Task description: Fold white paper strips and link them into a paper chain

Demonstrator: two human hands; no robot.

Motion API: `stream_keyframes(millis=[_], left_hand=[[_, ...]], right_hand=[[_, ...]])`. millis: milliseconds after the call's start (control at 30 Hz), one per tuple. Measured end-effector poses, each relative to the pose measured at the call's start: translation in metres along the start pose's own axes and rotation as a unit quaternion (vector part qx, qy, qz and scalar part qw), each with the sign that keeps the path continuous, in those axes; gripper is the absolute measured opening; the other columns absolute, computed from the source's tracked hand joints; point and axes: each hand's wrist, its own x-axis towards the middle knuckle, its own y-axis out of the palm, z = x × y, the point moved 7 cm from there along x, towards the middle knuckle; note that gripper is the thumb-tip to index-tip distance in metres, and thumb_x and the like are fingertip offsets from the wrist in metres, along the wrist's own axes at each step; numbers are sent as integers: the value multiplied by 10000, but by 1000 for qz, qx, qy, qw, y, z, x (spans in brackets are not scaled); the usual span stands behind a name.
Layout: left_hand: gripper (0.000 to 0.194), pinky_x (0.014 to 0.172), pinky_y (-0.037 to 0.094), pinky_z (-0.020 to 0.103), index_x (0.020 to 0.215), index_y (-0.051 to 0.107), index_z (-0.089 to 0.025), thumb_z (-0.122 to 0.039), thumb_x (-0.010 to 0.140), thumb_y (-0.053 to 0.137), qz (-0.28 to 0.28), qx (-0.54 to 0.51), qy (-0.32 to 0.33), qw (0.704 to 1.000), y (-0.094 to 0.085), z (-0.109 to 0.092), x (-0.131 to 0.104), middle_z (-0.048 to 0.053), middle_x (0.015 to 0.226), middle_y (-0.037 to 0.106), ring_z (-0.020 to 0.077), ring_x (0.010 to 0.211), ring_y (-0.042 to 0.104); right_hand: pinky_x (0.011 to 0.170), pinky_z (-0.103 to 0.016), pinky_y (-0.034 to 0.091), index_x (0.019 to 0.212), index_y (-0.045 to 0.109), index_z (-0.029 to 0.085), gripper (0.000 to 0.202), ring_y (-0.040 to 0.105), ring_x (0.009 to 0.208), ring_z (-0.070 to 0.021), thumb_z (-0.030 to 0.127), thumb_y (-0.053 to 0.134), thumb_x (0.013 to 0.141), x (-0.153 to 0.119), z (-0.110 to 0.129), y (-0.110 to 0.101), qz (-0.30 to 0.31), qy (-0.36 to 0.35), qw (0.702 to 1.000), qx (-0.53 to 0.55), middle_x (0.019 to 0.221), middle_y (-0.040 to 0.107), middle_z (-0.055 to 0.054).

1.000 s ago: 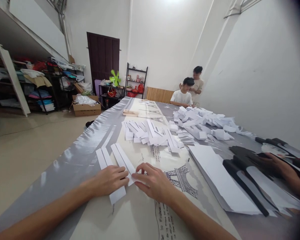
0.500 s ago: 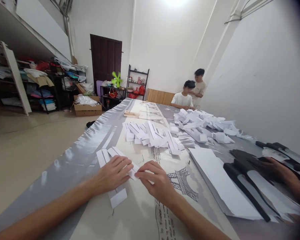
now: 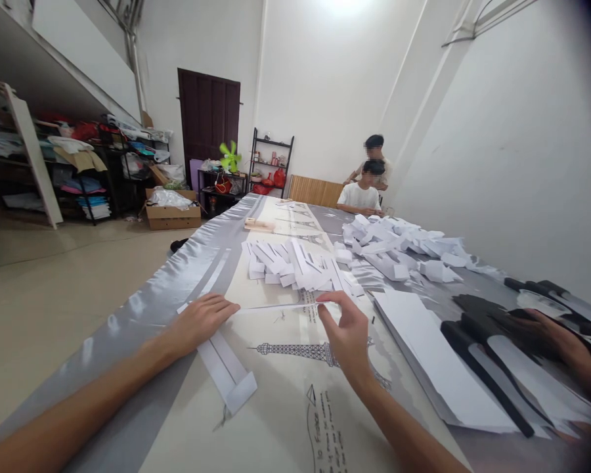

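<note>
Matt paper strip [image 3: 221,364], glossy tablecloth [image 3: 123,328]

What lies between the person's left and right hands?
In the head view, a white paper strip, seen nearly edge-on, spans from the left hand to the right hand, which pinches its end.

Slim bare forearms [image 3: 123,373], two bare hands [image 3: 203,320]

A tabletop [image 3: 128,322] draped in gray and cream cloth [image 3: 217,447] printed with Eiffel Towers carries a folded white strip [image 3: 220,364] lying aslant at the near end, a cluster of paper strips [image 3: 295,266] farther up, a heap of folded white papers [image 3: 398,240] near the wall, a stack of white sheets [image 3: 423,348] at right and a pale wooden object [image 3: 259,225] beyond.
</note>
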Motion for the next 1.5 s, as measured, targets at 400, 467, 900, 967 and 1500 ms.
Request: stream_keyframes(millis=[400, 467, 900, 967, 1500], left_hand=[[344, 674, 520, 253, 1170, 745, -232, -310, 954, 488, -38, -264, -284, 921, 5, 42, -14, 42, 954, 782, 166, 679, 703], [359, 743, 532, 277, 1176, 748, -212, -315, 912, 529, -61, -354, -342, 869, 7, 47, -15, 59, 957, 785, 204, 774, 719], [340, 459, 415, 170, 860, 670, -173, -429, 706, 833, -234, -557, -477, 638, 11, 60, -25, -18, 734, 593, 91, 561, 490], [511, 448, 393, 164, 1079, 644, -203, -432, 677, 863, -232, -540, -484, 649, 13, 62, -28, -29, 750, 614, 81, 531, 479], [475, 480, 403, 202, 986, 698, -177, -611, 791, 685, -204, -386, -498, 750, 0, 63, -32, -22, 635, 608, 123, 519, 498]], right_hand=[[790, -343, 495, 859, 741, 231, 126, 580, 865, -189, 335, 679, 825, -1, -39, -16, -92, 144, 985, -8, 1068, 578, -59], [756, -334, 496, 886, 750, 236, 162, 581, 822, -182, 367, 675, 826, -5, -43, -12, -89, 184, 979, 17, 1059, 605, -57], [746, -369, 570, 910, 790, 215, 317, 665, 761, -183, 170, 487, 826, -18, -31, 33, 102, 181, 958, 196, 1010, 629, -48], [720, -354, 568, 893, 799, 216, 305, 644, 743, -171, 191, 499, 849, -19, -27, 36, 109, 176, 957, 205, 967, 610, -45], [627, -312, 521, 1242, 684, 234, 397, 600, 642, -157, 367, 675, 868, -18, -42, 32, 117, 211, 966, 95, 763, 604, 11]])
